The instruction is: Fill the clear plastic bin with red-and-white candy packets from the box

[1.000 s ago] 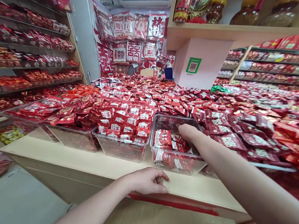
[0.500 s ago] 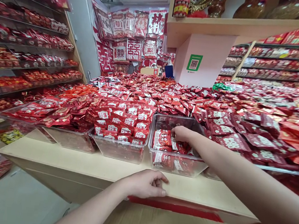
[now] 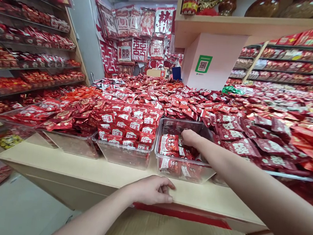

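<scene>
While right hand (image 3: 191,138) dips into clear rectangular plastic bin (image 3: 202,172) | fingers hidden, grip can't be told | red-and-white glossy flat packets (image 3: 169,145) inside bin seem light, slippery; pinch edges | left hand (image 3: 153,190) before bin, loosely curled, empty

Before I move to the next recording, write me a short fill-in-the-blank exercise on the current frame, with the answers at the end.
1. The hand reaching into the clear plastic bin is the person's ____ hand.
2. The wrapped packets in that bin are mainly ____ and white.
3. The number of packets visible in the left hand, at the counter's front edge, is ____.
4. The QR-code sign on the pale pillar has a ____ border.

Missing words: right; red; zero; green.
</scene>
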A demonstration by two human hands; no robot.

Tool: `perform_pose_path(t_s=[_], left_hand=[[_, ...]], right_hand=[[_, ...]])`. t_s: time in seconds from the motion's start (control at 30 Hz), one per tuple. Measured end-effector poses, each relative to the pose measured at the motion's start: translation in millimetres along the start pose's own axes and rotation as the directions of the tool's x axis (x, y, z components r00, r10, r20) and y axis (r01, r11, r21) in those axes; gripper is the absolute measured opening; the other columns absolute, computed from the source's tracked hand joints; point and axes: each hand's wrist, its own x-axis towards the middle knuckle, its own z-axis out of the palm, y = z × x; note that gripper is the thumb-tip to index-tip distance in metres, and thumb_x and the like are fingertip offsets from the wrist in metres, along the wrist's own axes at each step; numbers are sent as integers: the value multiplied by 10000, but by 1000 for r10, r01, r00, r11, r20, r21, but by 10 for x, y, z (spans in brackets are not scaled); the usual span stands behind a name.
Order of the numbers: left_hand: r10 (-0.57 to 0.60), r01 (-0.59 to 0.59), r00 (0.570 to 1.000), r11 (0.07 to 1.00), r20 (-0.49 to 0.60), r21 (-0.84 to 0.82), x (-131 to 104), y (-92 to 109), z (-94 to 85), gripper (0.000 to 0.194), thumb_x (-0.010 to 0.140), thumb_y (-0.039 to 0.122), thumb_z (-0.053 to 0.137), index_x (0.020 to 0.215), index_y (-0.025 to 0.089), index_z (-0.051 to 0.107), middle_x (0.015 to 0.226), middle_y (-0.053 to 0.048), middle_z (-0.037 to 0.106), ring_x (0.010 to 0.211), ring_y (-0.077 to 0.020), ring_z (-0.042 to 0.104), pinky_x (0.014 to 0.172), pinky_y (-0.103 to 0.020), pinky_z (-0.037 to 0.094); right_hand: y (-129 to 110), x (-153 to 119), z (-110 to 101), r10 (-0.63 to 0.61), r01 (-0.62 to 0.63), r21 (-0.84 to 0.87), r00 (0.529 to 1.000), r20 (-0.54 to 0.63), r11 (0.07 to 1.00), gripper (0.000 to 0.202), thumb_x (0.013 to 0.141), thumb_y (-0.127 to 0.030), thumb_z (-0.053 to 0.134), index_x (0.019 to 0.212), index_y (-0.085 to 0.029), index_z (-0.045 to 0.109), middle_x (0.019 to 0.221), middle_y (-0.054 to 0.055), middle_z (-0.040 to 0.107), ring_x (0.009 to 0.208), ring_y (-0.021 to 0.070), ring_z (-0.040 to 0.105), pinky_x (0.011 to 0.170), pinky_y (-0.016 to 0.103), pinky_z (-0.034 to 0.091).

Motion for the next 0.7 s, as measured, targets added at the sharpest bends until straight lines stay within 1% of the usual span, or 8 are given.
perform_pose_path(t_s=[0.13,0.23,0.3,0.37,0.5,0.57,0.63,0.7], left_hand=[[10,-10,1000,1000,-14,-10,10,-15,9,430,687,399,529,1060,188,505,768,-21,552,644,-105,480,601,-221,376],[16,-16,1000,1000,-10,-13,12,-12,5,413,689,385,530,1050,184,510,744,-13,541,636,-102,472,599,-218,375],[19,-19,1000,1000,-4,-10,12,-6,0,403,691,379,528,1045,187,511,737,-10,538,637,-102,471,601,-219,376],[20,-20,1000,1000,4,-9,14,-4,-3,402,694,377,525,1049,191,507,745,-11,541,642,-104,475,603,-221,378],[31,-30,999,999,22,-25,28,-13,5,407,706,372,514,1068,187,491,773,-21,548,655,-106,483,609,-223,380],[39,-38,999,999,25,-30,39,-14,11,404,711,365,512,1068,179,489,766,-22,543,656,-105,480,611,-224,380],[46,-45,999,999,27,-28,47,-9,14,400,712,360,513,1066,176,490,752,-16,531,654,-104,475,611,-223,379],[56,-55,998,998,30,-28,51,4,13,394,715,357,511,1066,177,492,741,-10,518,655,-102,472,611,-221,378]], right_hand=[[27,-62,-4,69,-69,-19,998,-4,997,323,686,-99,465,981,-68,592,935,187,605,895,251,563,710,302,449],[24,-93,-8,100,-100,-8,995,10,995,317,687,-103,468,974,-97,603,928,172,612,861,243,578,663,289,462],[5,-98,-21,109,-109,-4,994,-3,994,324,685,-117,476,985,-106,599,946,169,606,867,236,575,664,278,459],[-26,-100,-40,98,-98,-4,995,-22,995,317,686,-157,492,979,-105,601,961,168,600,886,234,565,686,271,450],[-91,-122,-78,11,-11,-3,1000,0,1000,328,694,-290,508,957,-124,612,950,133,610,867,228,565,708,263,430],[-96,-131,-87,-3,3,-2,1000,4,1000,346,679,-307,525,962,-126,606,931,117,616,839,224,571,694,260,427],[-76,-126,-84,11,-11,8,1000,9,1000,346,646,-298,559,938,-119,607,902,109,620,812,220,575,669,251,426],[-40,-111,-67,27,-29,57,999,35,998,324,629,-299,575,903,-130,612,853,86,625,762,200,581,627,239,425]])
